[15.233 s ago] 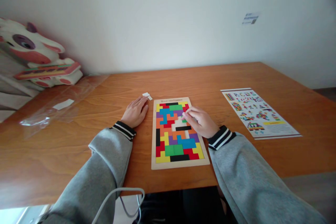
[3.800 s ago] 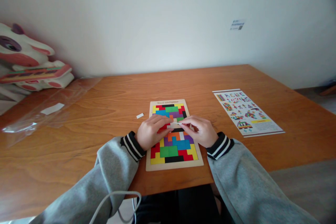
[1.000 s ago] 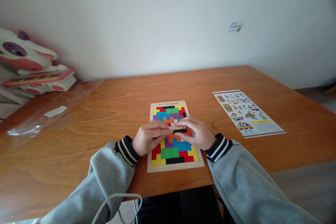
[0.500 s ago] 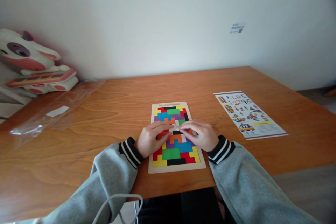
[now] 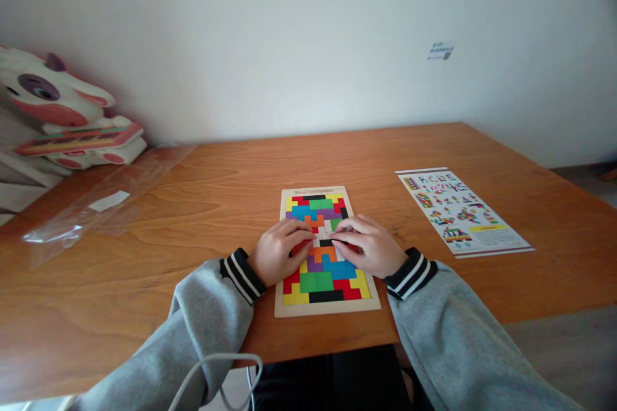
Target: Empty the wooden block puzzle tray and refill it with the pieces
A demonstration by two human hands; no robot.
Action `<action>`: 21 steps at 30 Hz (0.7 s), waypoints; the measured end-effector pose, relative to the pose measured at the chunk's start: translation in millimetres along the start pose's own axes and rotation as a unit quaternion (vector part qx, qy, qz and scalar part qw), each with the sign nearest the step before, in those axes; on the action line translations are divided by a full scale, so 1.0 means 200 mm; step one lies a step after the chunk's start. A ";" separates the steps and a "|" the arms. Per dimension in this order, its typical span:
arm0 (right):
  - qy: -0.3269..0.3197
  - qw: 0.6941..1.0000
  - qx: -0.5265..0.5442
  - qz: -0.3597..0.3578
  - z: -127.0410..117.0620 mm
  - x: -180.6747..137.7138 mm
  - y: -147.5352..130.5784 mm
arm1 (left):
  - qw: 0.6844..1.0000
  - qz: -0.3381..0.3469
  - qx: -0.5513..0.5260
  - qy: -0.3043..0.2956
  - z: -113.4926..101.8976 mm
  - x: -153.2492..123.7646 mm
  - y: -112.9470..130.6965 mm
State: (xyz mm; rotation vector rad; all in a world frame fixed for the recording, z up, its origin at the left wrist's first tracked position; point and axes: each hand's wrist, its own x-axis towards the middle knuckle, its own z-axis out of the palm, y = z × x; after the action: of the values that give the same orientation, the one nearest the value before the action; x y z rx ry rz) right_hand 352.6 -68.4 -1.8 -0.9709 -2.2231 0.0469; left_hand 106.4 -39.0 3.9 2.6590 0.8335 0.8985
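- While the wooden table (image 5: pixel 193 205) spans the lower frame, a cow figure with a toy keyboard (image 5: pixel 81 142) shows at far left.
- Block-puzzle board (image 5: pixel 328 308): on the table, lower centre of the frame.
- Printed pattern sheet (image 5: pixel 463 212): right side.
- Left hand (image 5: pixel 278 250) and right hand (image 5: pixel 370 247): thumbs and fingers slightly parted over the board; I cannot tell whether either holds anything.
- Black bar piece (image 5: pixel 325 243): just beside the right hand.

The orange-brown wooden table (image 5: pixel 231 186) over there carries a rectangular pale-wood puzzle board (image 5: pixel 328 307) by the sitter, a clear plastic bag (image 5: pixel 128 183) leftward, a colourfully printed white sheet (image 5: pixel 460 212) rightward.
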 end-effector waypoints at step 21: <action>-0.016 0.997 -0.068 -0.040 -0.04 0.00 -0.02 | 0.999 -0.039 0.025 -0.014 -0.01 0.00 -0.01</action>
State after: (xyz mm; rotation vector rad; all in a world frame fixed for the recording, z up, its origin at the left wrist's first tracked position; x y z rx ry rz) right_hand 354.5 -73.0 6.5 -0.9584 -2.3172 -0.1280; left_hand 104.8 -37.4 5.1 2.6543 0.9575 0.8309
